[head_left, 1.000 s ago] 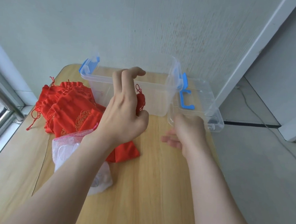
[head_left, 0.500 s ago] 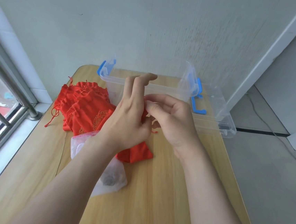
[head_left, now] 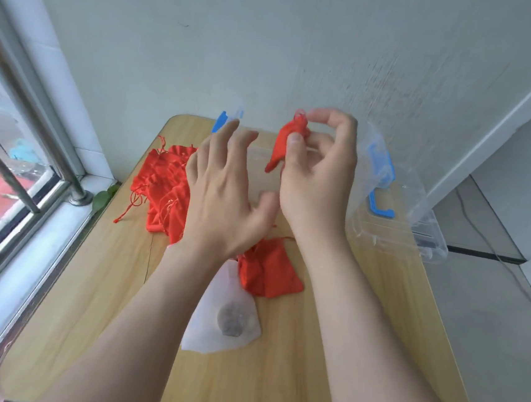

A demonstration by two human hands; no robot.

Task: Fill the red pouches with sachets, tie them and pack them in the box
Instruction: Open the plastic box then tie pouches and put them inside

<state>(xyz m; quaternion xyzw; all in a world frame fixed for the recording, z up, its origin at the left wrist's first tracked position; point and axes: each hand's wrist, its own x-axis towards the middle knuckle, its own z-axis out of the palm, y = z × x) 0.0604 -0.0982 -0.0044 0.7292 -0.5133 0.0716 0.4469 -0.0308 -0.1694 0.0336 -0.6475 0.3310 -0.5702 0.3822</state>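
Now pinches small red fabric pouch [head_left: 282,147] by gathered neck in right hand [head_left: 318,180], thumb against curled fingers; hangs slanted, bottom pointing down-left. Spreads left hand [head_left: 222,193], holding nothing.

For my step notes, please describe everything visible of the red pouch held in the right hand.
The red pouch is small, of soft red cloth, its neck gathered with red cord at the top. The right hand pinches it near the neck, so it hangs tilted, bottom corner down-left, in the air before the clear box. The open left hand beside it does not touch it. Its contents are hidden.
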